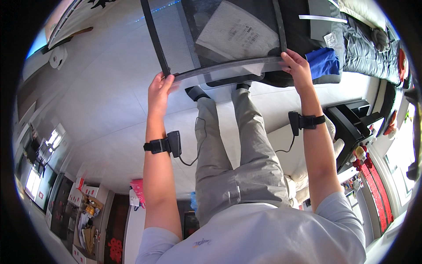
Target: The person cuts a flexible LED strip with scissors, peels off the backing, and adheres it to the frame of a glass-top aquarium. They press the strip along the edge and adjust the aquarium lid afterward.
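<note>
I have the left hand (160, 90) pinching the near left corner of the mesh panel (224, 67), thumb uppermost. The panel lies beyond the knees of the legs (257, 141), its near bar spanning between both hands. Within the panel's outline I see a pale printed sheet (231, 34). My right hand (299, 70) pinches the panel's near right corner. Just right of the panel is a blue cloth (324, 63); farther right of it and nearer the body, a black rack (349, 121).
</note>
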Demonstrator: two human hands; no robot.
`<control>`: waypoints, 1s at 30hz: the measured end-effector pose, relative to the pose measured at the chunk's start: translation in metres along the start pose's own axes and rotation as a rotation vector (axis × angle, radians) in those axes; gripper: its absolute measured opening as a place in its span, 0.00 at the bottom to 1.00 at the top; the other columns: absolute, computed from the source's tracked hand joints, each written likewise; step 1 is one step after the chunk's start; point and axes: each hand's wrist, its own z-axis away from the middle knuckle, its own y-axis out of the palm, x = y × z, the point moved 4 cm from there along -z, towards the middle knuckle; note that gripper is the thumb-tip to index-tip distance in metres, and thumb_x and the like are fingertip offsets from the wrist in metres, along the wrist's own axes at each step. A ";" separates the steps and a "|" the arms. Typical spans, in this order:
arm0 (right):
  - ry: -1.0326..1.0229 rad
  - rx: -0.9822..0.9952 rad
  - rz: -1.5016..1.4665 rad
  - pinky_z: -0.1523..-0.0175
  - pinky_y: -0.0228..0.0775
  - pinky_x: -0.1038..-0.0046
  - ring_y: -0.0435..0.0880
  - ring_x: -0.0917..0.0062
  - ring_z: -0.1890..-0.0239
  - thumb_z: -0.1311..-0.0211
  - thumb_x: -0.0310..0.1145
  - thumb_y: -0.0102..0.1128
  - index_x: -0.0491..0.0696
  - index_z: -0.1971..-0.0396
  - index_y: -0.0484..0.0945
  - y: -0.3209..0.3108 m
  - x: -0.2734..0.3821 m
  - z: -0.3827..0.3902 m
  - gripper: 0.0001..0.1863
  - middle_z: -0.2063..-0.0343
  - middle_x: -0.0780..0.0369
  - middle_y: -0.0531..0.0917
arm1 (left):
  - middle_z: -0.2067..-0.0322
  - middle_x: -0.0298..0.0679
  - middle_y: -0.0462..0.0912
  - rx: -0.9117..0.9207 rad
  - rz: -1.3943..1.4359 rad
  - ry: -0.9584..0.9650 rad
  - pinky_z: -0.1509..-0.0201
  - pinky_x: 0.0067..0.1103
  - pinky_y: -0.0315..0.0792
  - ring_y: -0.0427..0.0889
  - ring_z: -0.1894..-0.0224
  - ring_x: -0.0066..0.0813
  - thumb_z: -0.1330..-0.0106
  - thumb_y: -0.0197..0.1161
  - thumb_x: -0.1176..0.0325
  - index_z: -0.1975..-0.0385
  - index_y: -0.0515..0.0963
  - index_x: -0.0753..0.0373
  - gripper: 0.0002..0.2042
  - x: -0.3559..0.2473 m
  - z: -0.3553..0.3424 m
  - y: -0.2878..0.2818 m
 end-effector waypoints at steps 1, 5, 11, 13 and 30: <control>-0.047 0.028 0.060 0.51 0.74 0.78 0.83 0.79 0.61 0.40 0.42 0.70 0.37 0.46 0.77 0.007 0.003 0.000 0.29 0.63 0.62 0.85 | 0.60 0.41 0.83 -0.019 -0.059 -0.018 0.53 0.21 0.77 0.84 0.57 0.26 0.34 0.67 0.67 0.48 0.72 0.70 0.20 -0.001 0.000 0.003; -0.178 -0.181 0.496 0.49 0.74 0.75 0.83 0.72 0.57 0.55 0.55 0.78 0.37 0.40 0.71 0.031 0.017 0.004 0.48 0.57 0.54 0.84 | 0.56 0.47 0.81 -0.080 -0.300 -0.016 0.50 0.24 0.76 0.83 0.53 0.32 0.45 0.76 0.61 0.41 0.65 0.71 0.36 -0.011 -0.007 0.013; -0.648 -0.482 0.991 0.29 0.40 0.38 0.49 0.45 0.28 0.68 0.63 0.79 0.45 0.28 0.51 0.116 0.043 0.057 0.69 0.31 0.45 0.56 | 0.42 0.64 0.67 -0.485 -0.976 0.309 0.41 0.35 0.73 0.72 0.40 0.52 0.62 0.84 0.47 0.31 0.49 0.76 0.64 -0.024 0.005 0.058; -0.615 -0.409 0.993 0.27 0.37 0.40 0.43 0.44 0.26 0.64 0.65 0.77 0.46 0.27 0.50 0.151 0.039 0.066 0.68 0.30 0.44 0.52 | 0.39 0.67 0.62 -0.433 -0.979 0.275 0.40 0.37 0.72 0.69 0.38 0.57 0.64 0.84 0.45 0.30 0.44 0.77 0.68 -0.025 0.011 0.076; -0.596 -0.335 0.970 0.28 0.35 0.38 0.43 0.44 0.26 0.59 0.56 0.78 0.52 0.27 0.52 0.177 0.036 0.071 0.61 0.29 0.45 0.51 | 0.40 0.63 0.60 -0.499 -1.171 0.247 0.42 0.38 0.71 0.69 0.41 0.56 0.65 0.83 0.42 0.27 0.42 0.67 0.69 -0.026 0.016 0.092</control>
